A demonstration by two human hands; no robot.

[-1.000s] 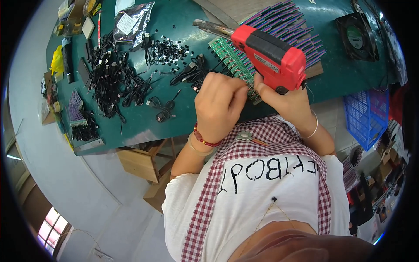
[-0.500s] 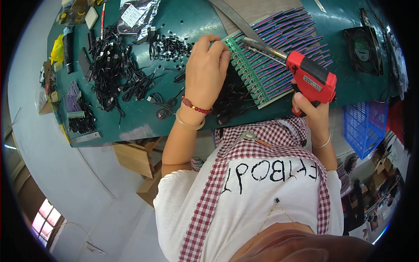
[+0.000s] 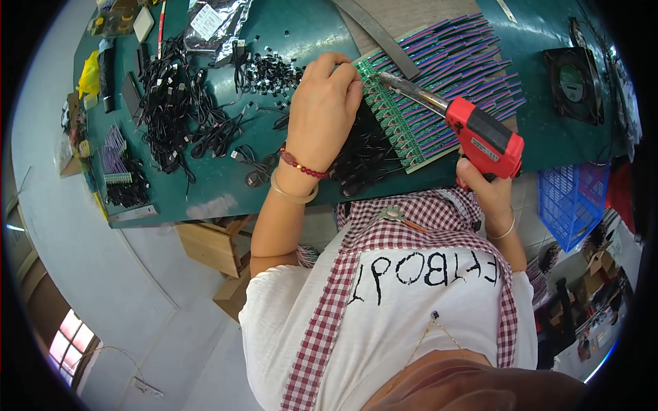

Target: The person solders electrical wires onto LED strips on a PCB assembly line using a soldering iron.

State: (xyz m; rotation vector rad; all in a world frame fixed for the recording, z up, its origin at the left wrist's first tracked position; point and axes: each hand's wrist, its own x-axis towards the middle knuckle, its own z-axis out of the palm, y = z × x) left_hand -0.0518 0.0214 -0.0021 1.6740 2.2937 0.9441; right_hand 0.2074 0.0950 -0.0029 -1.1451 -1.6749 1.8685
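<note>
My right hand [image 3: 481, 183] grips the handle of a red soldering gun [image 3: 483, 135]; its metal tip [image 3: 392, 81] points left onto the near edge of a row of green circuit boards [image 3: 404, 120] with purple ribbon cables [image 3: 456, 61]. My left hand [image 3: 322, 109] is curled, fingers pressed on black wires [image 3: 360, 154] at the left end of the boards, close to the tip. A red bead bracelet and a bangle sit on that wrist.
The green worktable [image 3: 205, 185] carries piles of black cables [image 3: 175, 109], small black connectors [image 3: 271, 68], a silver foil bag [image 3: 216, 20] and a black fan [image 3: 574, 75]. A blue plastic basket [image 3: 572, 205] hangs at the right; wooden boxes [image 3: 205, 243] stand below.
My left hand has moved up and right from the table edge onto the wires by the boards. The soldering gun has swung down to the right, its tip now on the board edge.
</note>
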